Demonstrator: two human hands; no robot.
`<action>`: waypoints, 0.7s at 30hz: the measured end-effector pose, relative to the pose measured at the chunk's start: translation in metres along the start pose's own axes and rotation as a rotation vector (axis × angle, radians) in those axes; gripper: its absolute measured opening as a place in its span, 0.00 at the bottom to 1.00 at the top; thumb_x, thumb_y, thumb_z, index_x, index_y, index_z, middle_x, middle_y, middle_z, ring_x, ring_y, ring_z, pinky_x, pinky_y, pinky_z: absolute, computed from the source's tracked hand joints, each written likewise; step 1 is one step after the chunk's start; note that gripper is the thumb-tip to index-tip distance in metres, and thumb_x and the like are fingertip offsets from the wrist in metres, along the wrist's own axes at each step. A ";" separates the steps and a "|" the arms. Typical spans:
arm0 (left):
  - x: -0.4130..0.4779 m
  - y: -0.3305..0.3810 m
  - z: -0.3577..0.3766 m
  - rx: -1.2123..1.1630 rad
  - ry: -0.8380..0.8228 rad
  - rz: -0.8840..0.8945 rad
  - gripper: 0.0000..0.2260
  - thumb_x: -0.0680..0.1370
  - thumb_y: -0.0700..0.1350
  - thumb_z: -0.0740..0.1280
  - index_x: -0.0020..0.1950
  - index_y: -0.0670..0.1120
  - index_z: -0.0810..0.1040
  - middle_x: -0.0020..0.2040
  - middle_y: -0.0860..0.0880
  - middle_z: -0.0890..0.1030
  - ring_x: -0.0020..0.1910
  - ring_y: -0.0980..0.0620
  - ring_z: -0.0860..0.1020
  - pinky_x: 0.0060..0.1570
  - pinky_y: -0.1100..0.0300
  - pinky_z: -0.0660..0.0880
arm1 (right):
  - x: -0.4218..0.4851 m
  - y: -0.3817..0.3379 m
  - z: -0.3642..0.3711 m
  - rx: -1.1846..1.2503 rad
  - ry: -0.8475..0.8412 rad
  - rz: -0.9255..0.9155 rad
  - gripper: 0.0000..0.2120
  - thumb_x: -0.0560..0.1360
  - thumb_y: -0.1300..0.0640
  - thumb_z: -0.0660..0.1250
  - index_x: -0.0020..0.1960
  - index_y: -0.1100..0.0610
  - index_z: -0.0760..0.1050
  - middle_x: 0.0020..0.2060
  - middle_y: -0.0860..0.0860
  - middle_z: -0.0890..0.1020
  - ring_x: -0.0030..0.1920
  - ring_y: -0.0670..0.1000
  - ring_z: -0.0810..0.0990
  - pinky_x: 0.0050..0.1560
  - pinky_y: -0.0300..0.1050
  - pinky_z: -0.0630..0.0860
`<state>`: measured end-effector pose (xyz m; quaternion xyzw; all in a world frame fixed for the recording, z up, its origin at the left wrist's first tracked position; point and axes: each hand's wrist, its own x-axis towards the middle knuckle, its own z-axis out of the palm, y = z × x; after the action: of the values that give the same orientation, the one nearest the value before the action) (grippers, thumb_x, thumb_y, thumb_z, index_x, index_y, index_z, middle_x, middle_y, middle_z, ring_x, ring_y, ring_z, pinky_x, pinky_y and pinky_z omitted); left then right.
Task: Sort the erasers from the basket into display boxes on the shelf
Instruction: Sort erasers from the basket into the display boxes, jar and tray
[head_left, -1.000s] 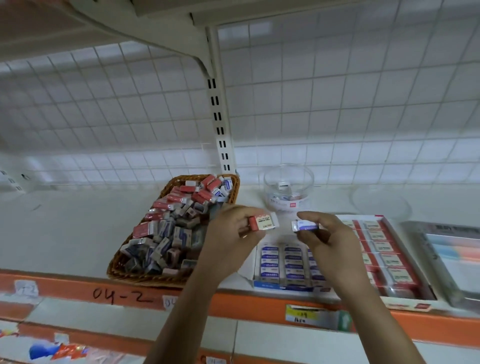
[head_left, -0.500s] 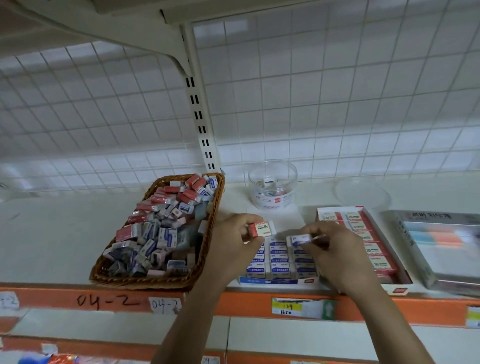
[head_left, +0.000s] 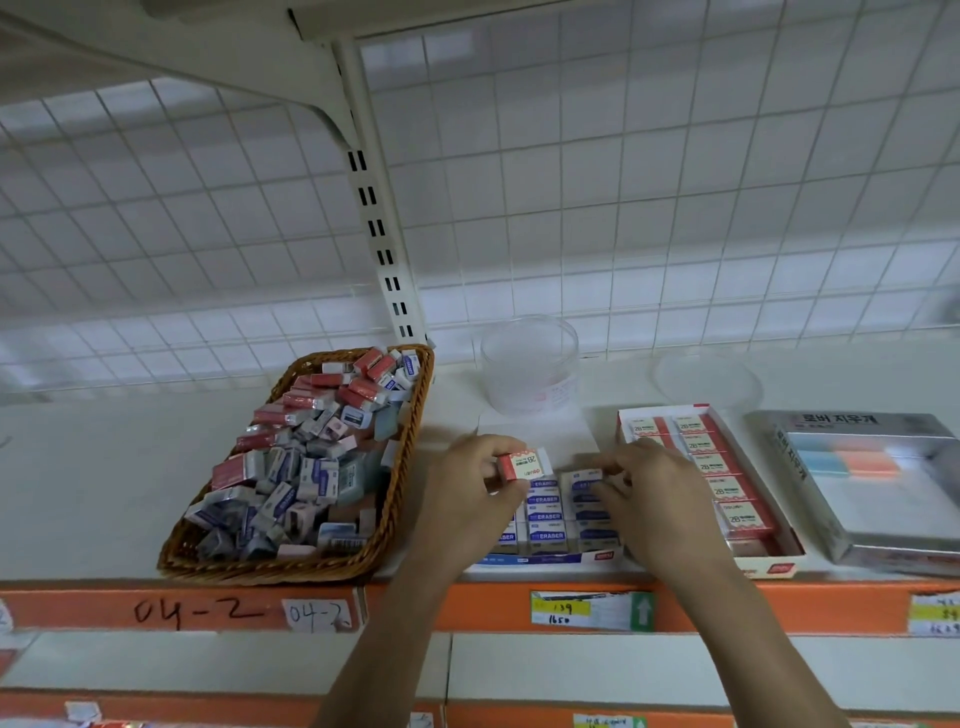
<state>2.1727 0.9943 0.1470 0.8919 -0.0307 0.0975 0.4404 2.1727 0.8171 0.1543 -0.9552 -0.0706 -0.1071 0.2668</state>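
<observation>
A wicker basket (head_left: 410, 447) full of several red and blue wrapped erasers stands on the shelf at the left. My left hand (head_left: 472, 488) pinches a red 2B eraser (head_left: 524, 464) above the blue display box (head_left: 545, 560). My right hand (head_left: 654, 493) holds a blue eraser (head_left: 584, 475) low over the back rows of blue erasers in that box. To the right lies the red display box (head_left: 779, 564) with a column of red 2B erasers.
A clear round tub (head_left: 529, 364) stands behind the blue box, and its clear lid (head_left: 706, 379) lies to the right. A silver box (head_left: 878, 525) of pastel erasers sits at the far right. The orange shelf edge (head_left: 208, 608) carries price labels.
Both hands have dropped from above the shelf toward the blue box. My right hand has brought the blue eraser down onto the box's rows. The left still holds the red eraser.
</observation>
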 end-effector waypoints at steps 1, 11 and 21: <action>0.000 0.000 0.000 -0.001 0.000 -0.001 0.12 0.73 0.39 0.71 0.55 0.52 0.80 0.52 0.55 0.81 0.48 0.66 0.78 0.45 0.75 0.73 | 0.002 0.000 0.003 -0.013 0.025 0.006 0.10 0.73 0.60 0.68 0.54 0.55 0.81 0.48 0.54 0.81 0.49 0.55 0.77 0.50 0.42 0.72; 0.001 -0.003 0.003 0.029 -0.006 -0.010 0.12 0.73 0.41 0.71 0.55 0.52 0.79 0.53 0.55 0.81 0.51 0.62 0.79 0.47 0.76 0.73 | 0.021 0.001 0.012 -0.071 0.024 0.040 0.15 0.75 0.60 0.65 0.61 0.55 0.77 0.53 0.54 0.79 0.54 0.53 0.76 0.54 0.42 0.73; 0.008 0.001 0.011 0.010 -0.027 -0.008 0.12 0.74 0.41 0.71 0.55 0.53 0.79 0.54 0.54 0.81 0.50 0.61 0.79 0.51 0.68 0.77 | 0.023 0.005 0.018 -0.114 0.065 -0.001 0.10 0.75 0.61 0.64 0.52 0.54 0.82 0.47 0.54 0.80 0.46 0.52 0.77 0.44 0.38 0.72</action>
<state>2.1822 0.9855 0.1426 0.8955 -0.0328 0.0838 0.4359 2.1988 0.8238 0.1426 -0.9649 -0.0562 -0.1420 0.2139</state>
